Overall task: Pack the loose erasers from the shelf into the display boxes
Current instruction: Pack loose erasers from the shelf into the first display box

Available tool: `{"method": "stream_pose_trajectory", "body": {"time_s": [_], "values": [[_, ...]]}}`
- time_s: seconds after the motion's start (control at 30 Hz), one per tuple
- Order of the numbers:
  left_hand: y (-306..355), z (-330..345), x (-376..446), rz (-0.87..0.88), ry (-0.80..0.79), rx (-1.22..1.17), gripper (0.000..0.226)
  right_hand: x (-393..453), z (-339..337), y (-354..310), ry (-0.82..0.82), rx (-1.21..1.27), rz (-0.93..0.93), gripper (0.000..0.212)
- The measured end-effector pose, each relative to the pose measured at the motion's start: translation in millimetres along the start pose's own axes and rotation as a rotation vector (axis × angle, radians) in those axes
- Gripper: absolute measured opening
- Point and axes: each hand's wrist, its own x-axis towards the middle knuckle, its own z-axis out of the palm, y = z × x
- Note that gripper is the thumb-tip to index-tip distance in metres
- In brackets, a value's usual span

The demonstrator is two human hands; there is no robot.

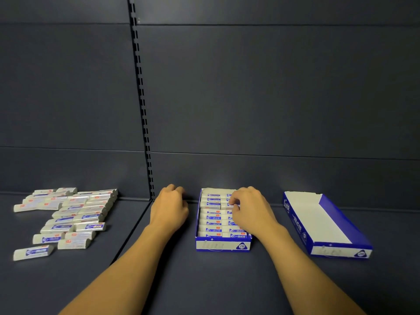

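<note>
Right hand (248, 210) over the blue-and-white cardboard display box (223, 245), centre of the dark grey metal shelf (204, 280); fingers curled down, grip pinching one white wrapped eraser (234, 202) in the packed rows. Left hand (170, 206) just left of that box, fingers curled under, on the shelf; whether it grasps anything cannot be told. Loose white erasers (75, 214) in a heap far left. Second blue-and-white box (327, 223), bare inside, to the right.

right hand (248, 210) in filled box (223, 245) (left beside)
</note>
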Motion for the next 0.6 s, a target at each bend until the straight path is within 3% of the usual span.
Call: {"method": "stream_pose_trajectory", "body": {"time_s": [0.13,0.3,0.6], "values": [[-4.1,-13.0,-8.2,0.014,-0.077,0.161,0.020,-3.1,-11.8,-5.2,-0.006,0.015,-0.029,0.020],[-11.9,-35.3,-24.5,0.035,-0.088,0.259,0.032,-3.4,-30.4,-26.8,-0.010,0.017,-0.113,0.026],[-33.8,-89.1,-56.8,-0.037,0.008,0.289,0.031,-6.8,-38.5,-95.9,-0.151,-0.110,-0.331,0.031]]}}
